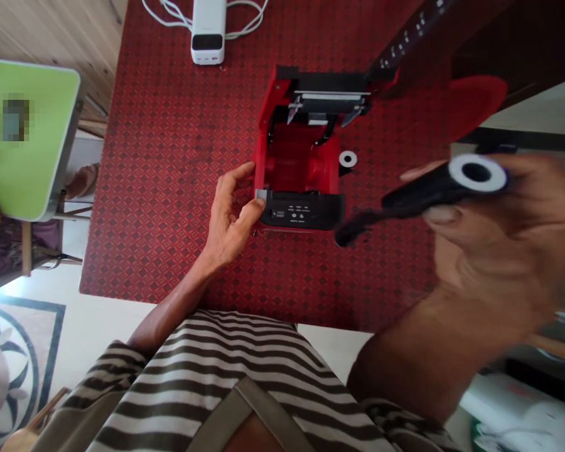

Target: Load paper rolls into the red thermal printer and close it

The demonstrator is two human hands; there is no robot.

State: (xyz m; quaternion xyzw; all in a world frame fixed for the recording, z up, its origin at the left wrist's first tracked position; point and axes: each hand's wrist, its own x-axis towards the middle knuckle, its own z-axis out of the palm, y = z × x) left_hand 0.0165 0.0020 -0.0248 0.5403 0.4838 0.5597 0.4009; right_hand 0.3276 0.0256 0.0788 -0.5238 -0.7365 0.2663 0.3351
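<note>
The blurred right hand (503, 238) pinches a black roll (417, 189). Inside the surface's near edge (273, 314), the left hand (233, 216) grips a red machine (306, 166); panel print (297, 214) illegible.

The device (299, 157) is red and black; the held roll (419, 190) is black, with white at its end. Dark diamonds pattern the red table (169, 157), and the shirt (235, 342) has dark and pale stripes.

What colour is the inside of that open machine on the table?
The open machine is mostly red inside; the head view shows it best.
</note>
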